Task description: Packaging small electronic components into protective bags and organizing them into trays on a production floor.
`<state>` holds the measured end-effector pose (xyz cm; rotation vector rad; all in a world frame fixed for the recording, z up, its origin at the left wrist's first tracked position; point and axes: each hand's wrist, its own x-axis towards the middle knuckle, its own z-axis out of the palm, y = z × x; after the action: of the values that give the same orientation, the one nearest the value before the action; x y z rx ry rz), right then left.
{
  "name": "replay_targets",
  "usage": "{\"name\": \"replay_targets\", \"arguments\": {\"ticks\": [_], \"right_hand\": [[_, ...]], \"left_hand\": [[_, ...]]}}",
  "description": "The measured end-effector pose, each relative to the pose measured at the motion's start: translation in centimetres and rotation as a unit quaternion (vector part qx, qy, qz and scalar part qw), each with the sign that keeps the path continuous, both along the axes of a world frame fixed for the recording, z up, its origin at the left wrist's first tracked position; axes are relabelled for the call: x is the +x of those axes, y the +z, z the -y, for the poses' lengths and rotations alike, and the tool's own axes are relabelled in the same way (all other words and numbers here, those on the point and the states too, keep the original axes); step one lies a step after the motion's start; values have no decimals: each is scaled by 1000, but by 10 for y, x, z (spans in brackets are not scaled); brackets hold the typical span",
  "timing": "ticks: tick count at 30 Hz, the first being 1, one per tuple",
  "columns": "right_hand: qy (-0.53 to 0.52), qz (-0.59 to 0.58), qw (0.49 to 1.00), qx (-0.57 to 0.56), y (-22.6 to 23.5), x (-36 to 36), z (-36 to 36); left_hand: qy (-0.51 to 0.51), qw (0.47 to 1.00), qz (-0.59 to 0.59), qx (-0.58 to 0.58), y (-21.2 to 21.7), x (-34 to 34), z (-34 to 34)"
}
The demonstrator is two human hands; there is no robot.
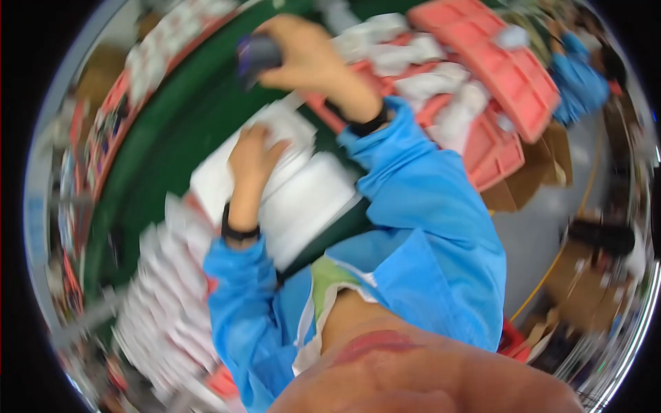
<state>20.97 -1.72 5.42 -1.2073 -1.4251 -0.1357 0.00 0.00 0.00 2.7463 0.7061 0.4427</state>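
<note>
Left hand (253, 157) lies flat — fingers spread on the white packet (275, 180) on the green desk (180, 124); right hand (306, 58) — fingers clenched round a dark scanner (256, 56) just above.

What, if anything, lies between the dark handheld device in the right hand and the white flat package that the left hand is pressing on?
Nothing visible does. The right hand holds the dark device above the green table, and only bare table and the package's own surface separate it from the white package under the left hand.
</note>
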Motion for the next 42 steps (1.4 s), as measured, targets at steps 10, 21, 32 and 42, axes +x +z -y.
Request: {"name": "replay_targets", "arguments": {"ticks": [10,21,32,42], "right_hand": [[13,3,987,-161,64,16,100],[144,7,979,-143,51,-16,75],[67,90,991,-79,26,-60,58],[-58,18,998,-13,40,-24,57]], "left_hand": [[-47,979,142,-135,5,19,-7],[46,841,358,-403,65,-14,-11],[-50,665,515,-539,94,-29,11],[122,725,570,-367,101,-42,-1]]}}
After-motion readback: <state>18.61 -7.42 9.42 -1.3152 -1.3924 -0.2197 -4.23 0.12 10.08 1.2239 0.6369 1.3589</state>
